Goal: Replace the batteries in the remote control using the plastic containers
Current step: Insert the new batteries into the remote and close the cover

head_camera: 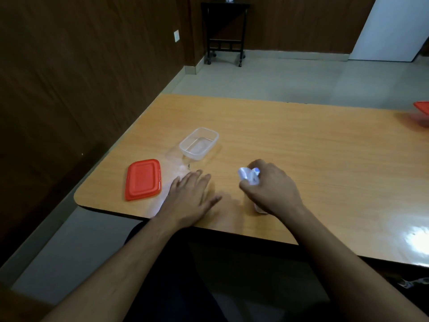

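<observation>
Here one clear container [199, 143], one red lid [143, 179] — left hand [190, 196] flat, right hand [270, 189] gripping remote [249, 175]

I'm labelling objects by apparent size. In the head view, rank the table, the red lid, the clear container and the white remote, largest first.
1. table
2. red lid
3. clear container, close to the lid; it sits farther away, so unsure
4. white remote, mostly hidden in the right hand

Right hand [271, 189] gripping white remote [249, 176], left hand [192, 196] flat on table [325, 159] — clear container [199, 143], red lid [143, 179] beside.
</observation>
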